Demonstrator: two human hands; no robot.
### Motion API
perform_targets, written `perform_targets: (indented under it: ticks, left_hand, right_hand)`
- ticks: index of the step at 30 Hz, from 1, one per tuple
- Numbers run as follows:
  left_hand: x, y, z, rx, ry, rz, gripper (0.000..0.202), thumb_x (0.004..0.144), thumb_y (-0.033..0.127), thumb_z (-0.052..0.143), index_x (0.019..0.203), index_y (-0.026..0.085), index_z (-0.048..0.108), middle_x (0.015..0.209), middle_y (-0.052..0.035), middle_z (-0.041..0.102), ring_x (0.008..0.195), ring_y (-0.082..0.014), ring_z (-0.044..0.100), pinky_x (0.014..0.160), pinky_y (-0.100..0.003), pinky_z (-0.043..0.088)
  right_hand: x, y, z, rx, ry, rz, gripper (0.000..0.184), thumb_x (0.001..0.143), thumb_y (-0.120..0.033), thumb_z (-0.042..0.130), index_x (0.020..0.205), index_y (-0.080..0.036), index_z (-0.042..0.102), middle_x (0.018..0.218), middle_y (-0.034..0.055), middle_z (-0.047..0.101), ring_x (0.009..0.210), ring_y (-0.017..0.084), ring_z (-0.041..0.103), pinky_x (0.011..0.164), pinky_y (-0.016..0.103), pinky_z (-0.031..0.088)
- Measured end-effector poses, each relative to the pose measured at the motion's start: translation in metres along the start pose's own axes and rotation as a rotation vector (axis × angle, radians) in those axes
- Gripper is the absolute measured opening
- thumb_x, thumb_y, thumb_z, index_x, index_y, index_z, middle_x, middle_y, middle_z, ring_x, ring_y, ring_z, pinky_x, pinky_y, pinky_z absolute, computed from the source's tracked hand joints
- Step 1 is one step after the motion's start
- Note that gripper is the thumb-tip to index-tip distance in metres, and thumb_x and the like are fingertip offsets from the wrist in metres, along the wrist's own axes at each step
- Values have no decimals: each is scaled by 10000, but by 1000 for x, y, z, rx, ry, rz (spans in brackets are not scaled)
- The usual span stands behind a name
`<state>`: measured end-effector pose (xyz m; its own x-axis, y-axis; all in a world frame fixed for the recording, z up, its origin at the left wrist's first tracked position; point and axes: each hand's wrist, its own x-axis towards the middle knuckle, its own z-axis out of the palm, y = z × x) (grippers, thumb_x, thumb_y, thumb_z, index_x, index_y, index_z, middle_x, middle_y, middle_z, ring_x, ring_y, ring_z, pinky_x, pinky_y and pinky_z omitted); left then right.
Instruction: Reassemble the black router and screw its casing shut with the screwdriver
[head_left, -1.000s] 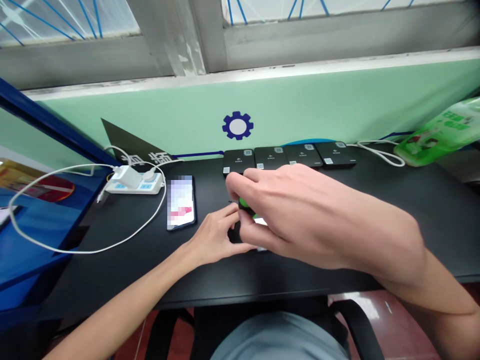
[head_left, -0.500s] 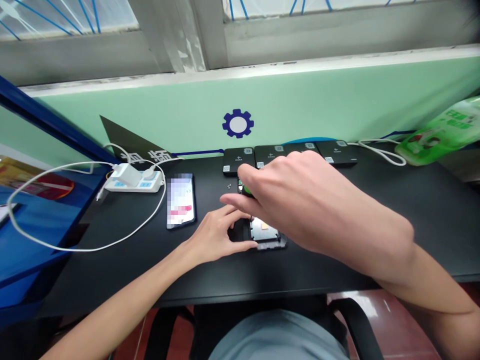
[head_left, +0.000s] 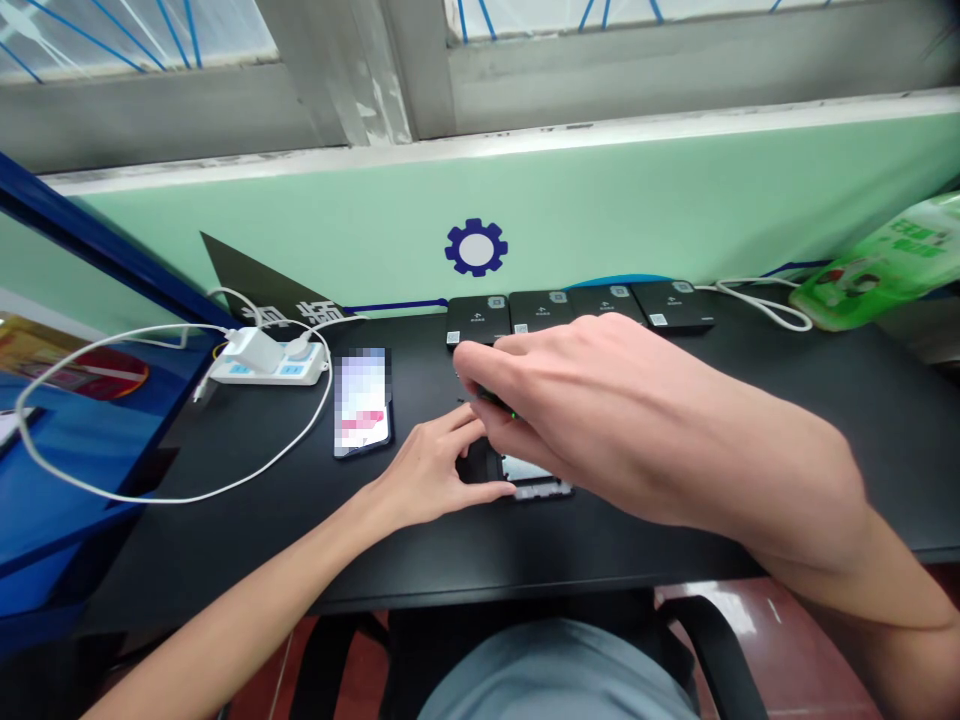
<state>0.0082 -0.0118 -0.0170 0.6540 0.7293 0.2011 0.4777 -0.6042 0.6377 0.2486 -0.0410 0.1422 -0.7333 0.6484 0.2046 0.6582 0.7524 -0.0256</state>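
Observation:
An opened electronic device (head_left: 541, 490) lies on the black desk, its silver plate and dark frame partly showing. My left hand (head_left: 435, 465) grips its left side, thumb along the near edge and fingers toward the far edge. Above the device, my right hand (head_left: 577, 400) is closed around a screwdriver (head_left: 496, 402), of which only a bit of black and green handle shows. The screwdriver's tip is hidden, and my right hand covers much of the device.
Several flat black boxes (head_left: 478, 320) line the wall. To the left are a phone (head_left: 363, 402) with a lit screen, a white power strip (head_left: 274, 362) and a looping white cable (head_left: 187, 498). A green bag (head_left: 889, 265) lies at far right.
My right hand has moved slightly nearer and to the left with the screwdriver, its wrist shifting right. It now covers more of the device and the small screws. My left hand stays put.

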Motion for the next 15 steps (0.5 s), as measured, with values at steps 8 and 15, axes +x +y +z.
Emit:
perform_targets:
  ticks: [8,15]
  left_hand:
    - [-6,-2,3,106,-30,-61,569,844,590,905,1226,197,752,1178,-109,793,1027,-334,773,887,-466,645]
    - [-3,-3,2,92,-17,6,552,840,560,915,1254,234,750,1181,-91,775,1032,-310,753,862,-426,634]
  right_hand:
    - [7,-6,1,-189,136,43,379,1163,-455,473,885,-218,574,634,-30,450,519,169,350,572,353,170]
    - [18,-9,1,-186,71,158,560,1176,-553,361,782,-214,571,617,13,543,501,162,382,593,356,164]
